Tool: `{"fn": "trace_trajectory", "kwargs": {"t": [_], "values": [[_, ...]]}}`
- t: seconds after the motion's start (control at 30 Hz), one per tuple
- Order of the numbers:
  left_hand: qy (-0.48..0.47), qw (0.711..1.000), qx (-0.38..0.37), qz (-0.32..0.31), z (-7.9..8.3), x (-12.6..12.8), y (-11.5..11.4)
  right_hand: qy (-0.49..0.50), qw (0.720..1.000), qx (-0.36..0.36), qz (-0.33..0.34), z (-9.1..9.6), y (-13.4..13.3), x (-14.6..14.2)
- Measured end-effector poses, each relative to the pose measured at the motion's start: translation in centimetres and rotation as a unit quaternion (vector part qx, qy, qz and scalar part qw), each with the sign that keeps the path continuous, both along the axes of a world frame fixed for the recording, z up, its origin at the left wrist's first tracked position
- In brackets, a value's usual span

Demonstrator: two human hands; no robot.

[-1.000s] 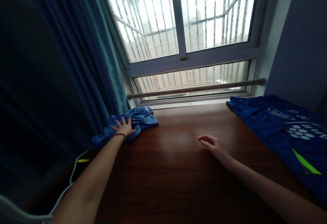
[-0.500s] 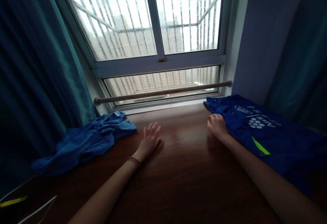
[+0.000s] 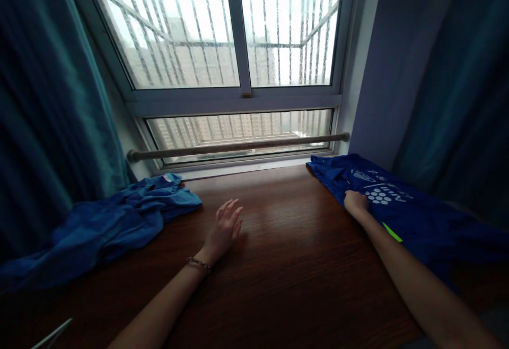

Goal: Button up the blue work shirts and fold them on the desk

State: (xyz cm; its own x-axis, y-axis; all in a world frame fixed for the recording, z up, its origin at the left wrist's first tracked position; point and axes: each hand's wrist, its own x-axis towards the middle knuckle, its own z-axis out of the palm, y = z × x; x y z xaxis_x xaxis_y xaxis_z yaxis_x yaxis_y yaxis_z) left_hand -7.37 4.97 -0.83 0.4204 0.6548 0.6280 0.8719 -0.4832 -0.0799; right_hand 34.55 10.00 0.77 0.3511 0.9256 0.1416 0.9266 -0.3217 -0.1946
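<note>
My left hand [image 3: 225, 229], with a bracelet on its wrist, is over the brown wooden surface [image 3: 274, 253], its fingers stretched out and nothing in them. Off to the right, my right hand [image 3: 357, 202] is closed at the left side of a dark blue garment [image 3: 421, 221] with white print and a lime-green patch. Its fingertips are hidden, but it seems to grip the cloth. A lighter blue garment [image 3: 131, 214] lies crumpled on the left, apart from my left hand.
A window [image 3: 244, 97] with bars outside rises behind the surface, and a horizontal rail [image 3: 238, 147] crosses its lower part. Blue-green curtains hang at the left [image 3: 67, 99] and right [image 3: 449, 110]. A white cord [image 3: 51, 333] shows at the lower left.
My right hand has moved right from the garment's edge onto its cloth and closed. My left hand has shifted slightly down and left, staying open. The view has shifted a little.
</note>
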Motion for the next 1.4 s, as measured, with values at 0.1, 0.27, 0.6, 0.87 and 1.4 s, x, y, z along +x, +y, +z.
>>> {"fn": "trace_trajectory", "kwargs": {"t": [0.1, 0.27, 0.6, 0.87, 1.4], "values": [[0.001, 1.000, -0.007, -0.016, 0.3, 0.5, -0.4, 0.004, 1.000, -0.003, 0.025, -0.3, -1.2, -1.0], [0.017, 0.999, -0.019, -0.038, 0.6, 1.2, -1.2, 0.020, 0.992, 0.006, 0.121, -1.6, -6.2, -2.2], [0.070, 0.986, -0.115, -0.099, 3.6, 3.5, -4.6, 0.265, 0.922, 0.006, 0.282, 0.3, -16.0, 3.3], [0.061, 0.968, -0.225, -0.091, 1.7, 4.9, -5.1, 0.137, 0.963, 0.048, 0.229, -4.3, -20.1, 8.8], [0.023, 0.821, -0.548, -0.155, 10.7, 3.4, -8.8, 0.069, 0.985, 0.117, 0.106, -3.6, -20.5, 9.8]]}}
